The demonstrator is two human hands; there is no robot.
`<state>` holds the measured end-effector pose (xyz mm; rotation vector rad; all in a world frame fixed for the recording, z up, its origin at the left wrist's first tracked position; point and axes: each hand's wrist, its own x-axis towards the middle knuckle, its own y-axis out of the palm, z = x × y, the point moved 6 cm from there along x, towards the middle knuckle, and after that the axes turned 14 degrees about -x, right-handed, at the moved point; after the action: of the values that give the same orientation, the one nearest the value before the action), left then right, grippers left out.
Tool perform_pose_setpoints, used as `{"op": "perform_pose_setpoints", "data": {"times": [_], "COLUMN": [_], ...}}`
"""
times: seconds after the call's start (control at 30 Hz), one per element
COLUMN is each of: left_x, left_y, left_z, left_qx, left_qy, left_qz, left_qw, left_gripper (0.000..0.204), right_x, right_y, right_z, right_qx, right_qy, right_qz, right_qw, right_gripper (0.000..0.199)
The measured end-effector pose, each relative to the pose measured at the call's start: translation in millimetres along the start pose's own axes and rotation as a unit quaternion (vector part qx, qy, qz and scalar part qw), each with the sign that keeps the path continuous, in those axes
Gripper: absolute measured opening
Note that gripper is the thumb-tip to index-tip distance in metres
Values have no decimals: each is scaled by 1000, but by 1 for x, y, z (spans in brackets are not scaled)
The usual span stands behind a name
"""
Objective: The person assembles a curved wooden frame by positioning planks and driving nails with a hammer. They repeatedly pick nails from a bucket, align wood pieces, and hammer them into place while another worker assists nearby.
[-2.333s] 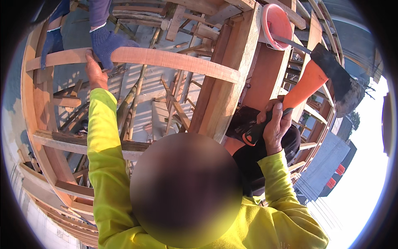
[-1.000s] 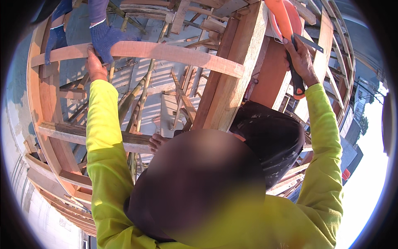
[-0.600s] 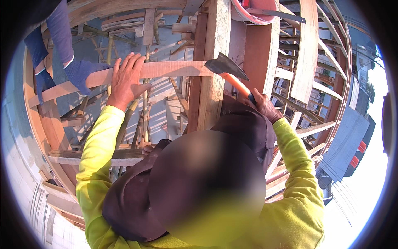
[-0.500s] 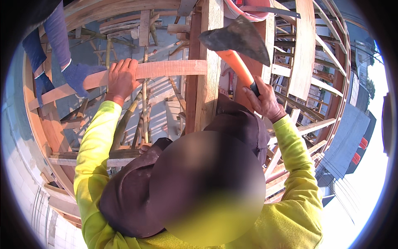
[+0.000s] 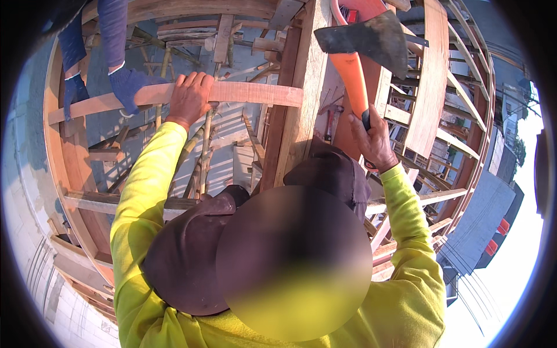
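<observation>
My left hand (image 5: pixel 190 97) is closed over the top of a curved wooden board (image 5: pixel 249 93), whose right end lies across a long timber beam (image 5: pixel 301 81). My right hand (image 5: pixel 374 139) grips the black lower end of an axe's orange handle. The dark, worn head of the axe (image 5: pixel 368 43) is raised beyond that hand, to the right of the beam and apart from the board. At the far left, another person's blue-gloved hand (image 5: pixel 129 87) holds the board, and their second glove (image 5: pixel 75 95) is near its left end.
A pinkish bucket (image 5: pixel 371 8) stands at the far side behind the axe. A hammer (image 5: pixel 329 123) lies beyond my knee. Timber framing with open gaps surrounds me, including a wide plank (image 5: pixel 428 81) at right. Bamboo poles (image 5: pixel 204 151) show below.
The axe head has tilted rightward and slightly farther away. The board's left end and the other person's gloves have shifted away from me. The whole view has moved a little.
</observation>
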<state>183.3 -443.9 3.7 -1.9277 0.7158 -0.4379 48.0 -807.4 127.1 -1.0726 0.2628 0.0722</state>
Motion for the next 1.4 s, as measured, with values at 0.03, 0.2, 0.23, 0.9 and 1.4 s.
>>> {"op": "perform_pose_setpoints", "data": {"times": [0.03, 0.2, 0.23, 0.9, 1.4], "left_x": [6, 10, 15, 5, 9], "left_y": [1, -4, -3, 1, 6], "left_z": [8, -1, -5, 3, 2], "left_qx": [6, -2, -2, 16, 48], "left_qy": [-13, 14, 24, 17, 3], "left_qz": [5, -17, -14, -41, 11], "left_qw": [1000, 1000, 1000, 999, 999], "left_gripper": [63, 56, 55, 54, 53], "right_x": [9, 0, -32, -3, 1], "right_y": [-20, -24, 20, 23, 11], "right_z": [24, 43, -27, -5, 4], "right_qx": [80, 418, 97, 13, 120], "right_qy": [-22, -176, -116, 88, 54], "right_qz": [-63, -210, -127, 97, 8], "right_qw": [995, 866, 980, 991, 991], "right_gripper": [15, 15, 16, 33, 44]}}
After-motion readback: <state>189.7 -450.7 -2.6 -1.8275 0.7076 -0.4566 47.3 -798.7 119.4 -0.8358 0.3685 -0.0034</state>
